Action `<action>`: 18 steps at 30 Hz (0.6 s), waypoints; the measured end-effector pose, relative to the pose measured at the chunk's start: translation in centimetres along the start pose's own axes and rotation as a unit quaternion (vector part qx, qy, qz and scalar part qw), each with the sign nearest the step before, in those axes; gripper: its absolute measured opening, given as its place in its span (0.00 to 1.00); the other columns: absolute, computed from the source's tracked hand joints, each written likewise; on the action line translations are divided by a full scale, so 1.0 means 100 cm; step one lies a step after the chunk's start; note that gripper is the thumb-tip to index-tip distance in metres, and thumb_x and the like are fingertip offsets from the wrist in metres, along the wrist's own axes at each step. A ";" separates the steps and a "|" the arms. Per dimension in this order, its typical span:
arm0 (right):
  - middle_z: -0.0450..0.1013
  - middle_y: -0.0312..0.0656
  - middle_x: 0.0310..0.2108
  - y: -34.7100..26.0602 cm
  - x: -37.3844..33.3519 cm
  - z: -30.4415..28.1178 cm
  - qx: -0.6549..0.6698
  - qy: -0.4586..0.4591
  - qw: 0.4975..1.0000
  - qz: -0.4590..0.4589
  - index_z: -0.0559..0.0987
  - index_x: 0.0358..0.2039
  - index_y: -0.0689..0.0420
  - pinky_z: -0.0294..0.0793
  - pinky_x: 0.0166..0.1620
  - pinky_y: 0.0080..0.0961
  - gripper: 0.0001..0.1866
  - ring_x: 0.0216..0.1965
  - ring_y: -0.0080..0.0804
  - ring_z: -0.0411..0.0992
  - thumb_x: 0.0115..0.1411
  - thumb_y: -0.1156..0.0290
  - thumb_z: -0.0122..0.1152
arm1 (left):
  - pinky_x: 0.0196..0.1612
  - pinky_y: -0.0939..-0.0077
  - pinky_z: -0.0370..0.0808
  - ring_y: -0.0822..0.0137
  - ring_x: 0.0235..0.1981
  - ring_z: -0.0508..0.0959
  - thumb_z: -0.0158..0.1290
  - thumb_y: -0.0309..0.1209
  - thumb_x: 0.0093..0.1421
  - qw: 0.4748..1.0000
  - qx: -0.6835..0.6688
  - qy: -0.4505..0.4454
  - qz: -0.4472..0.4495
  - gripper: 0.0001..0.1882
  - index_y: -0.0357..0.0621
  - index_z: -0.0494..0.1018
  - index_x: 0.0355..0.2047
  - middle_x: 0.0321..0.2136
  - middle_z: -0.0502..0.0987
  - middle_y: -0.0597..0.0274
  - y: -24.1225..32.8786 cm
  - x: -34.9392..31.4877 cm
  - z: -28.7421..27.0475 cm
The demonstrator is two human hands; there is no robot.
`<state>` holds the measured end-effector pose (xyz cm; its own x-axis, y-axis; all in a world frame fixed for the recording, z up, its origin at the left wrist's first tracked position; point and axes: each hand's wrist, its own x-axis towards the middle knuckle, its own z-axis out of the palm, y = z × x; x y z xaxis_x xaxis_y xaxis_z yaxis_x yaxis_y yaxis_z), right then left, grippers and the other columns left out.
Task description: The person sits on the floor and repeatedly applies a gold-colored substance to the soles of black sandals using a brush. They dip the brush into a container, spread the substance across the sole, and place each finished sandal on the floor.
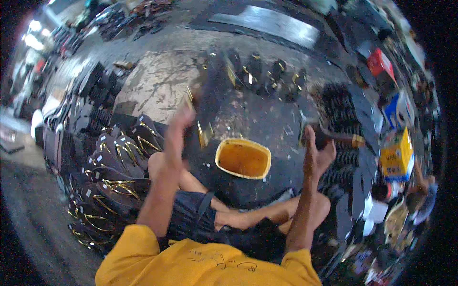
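Note:
I sit cross-legged on the floor in a yellow shirt. My left hand (179, 121) is raised and blurred, gripping the edge of a dark sandal sole (210, 95) with gold trim. My right hand (317, 155) is closed around a dark stick-like tool (341, 139) with a brown end that points right. Between the hands, just in front of my knees, stands a yellow tub (223, 148) filled with orange-brown liquid.
Several dark sandals with gold straps (119, 162) lie piled at my left. More sandals (267, 74) stand in a row farther ahead. Stacks of black soles (341, 102) and a yellow box (396, 155) sit at the right. A pale stained slab (152, 86) lies ahead left.

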<state>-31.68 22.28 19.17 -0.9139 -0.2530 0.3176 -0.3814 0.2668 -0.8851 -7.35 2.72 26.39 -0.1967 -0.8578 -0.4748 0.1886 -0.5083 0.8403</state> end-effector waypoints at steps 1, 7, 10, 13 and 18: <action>0.81 0.38 0.36 0.018 -0.004 0.003 0.018 0.012 1.000 0.014 0.83 0.42 0.65 0.76 0.43 0.24 0.15 0.36 0.23 0.76 0.61 0.66 0.73 | 0.42 0.72 0.80 0.70 0.39 0.81 0.52 0.39 0.71 0.984 -0.027 -0.151 0.090 0.18 0.41 0.75 0.54 0.42 0.81 0.62 0.023 0.050 0.002; 0.75 0.31 0.32 0.050 -0.028 0.037 -0.010 -0.071 0.990 0.123 0.82 0.38 0.63 0.70 0.37 0.21 0.10 0.33 0.19 0.69 0.62 0.71 0.72 | 0.36 0.62 0.75 0.62 0.32 0.77 0.58 0.30 0.63 0.999 0.016 -0.039 0.013 0.13 0.44 0.77 0.48 0.36 0.80 0.63 0.013 0.420 -0.015; 0.74 0.30 0.32 0.044 -0.030 0.055 0.013 -0.104 0.983 0.147 0.82 0.37 0.62 0.69 0.35 0.19 0.09 0.32 0.17 0.69 0.62 0.71 0.72 | 0.35 0.58 0.76 0.60 0.34 0.79 0.58 0.30 0.61 0.994 0.067 0.081 -0.017 0.16 0.42 0.78 0.50 0.39 0.81 0.60 -0.010 0.539 -0.076; 0.74 0.29 0.31 0.047 -0.029 0.054 -0.012 -0.098 0.987 0.124 0.82 0.37 0.61 0.68 0.34 0.18 0.08 0.31 0.16 0.68 0.62 0.72 0.72 | 0.36 0.54 0.78 0.58 0.41 0.83 0.56 0.27 0.60 0.529 0.821 0.005 0.214 0.18 0.41 0.79 0.51 0.46 0.83 0.51 -0.041 0.568 -0.054; 0.77 0.45 0.43 0.097 -0.036 0.059 -0.040 -0.067 0.985 0.151 0.79 0.47 0.67 0.74 0.47 0.32 0.24 0.42 0.30 0.74 0.71 0.54 0.60 | 0.48 0.56 0.77 0.46 0.46 0.83 0.49 0.40 0.66 0.813 0.456 0.230 0.278 0.18 0.43 0.81 0.47 0.44 0.83 0.43 -0.075 0.468 -0.101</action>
<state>-31.22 20.27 7.40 -0.9625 -0.2710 -0.0086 -0.1100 0.4193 -0.9012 -8.25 -34.38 -4.72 0.0961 -0.9800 0.1744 -0.7089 0.0556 0.7031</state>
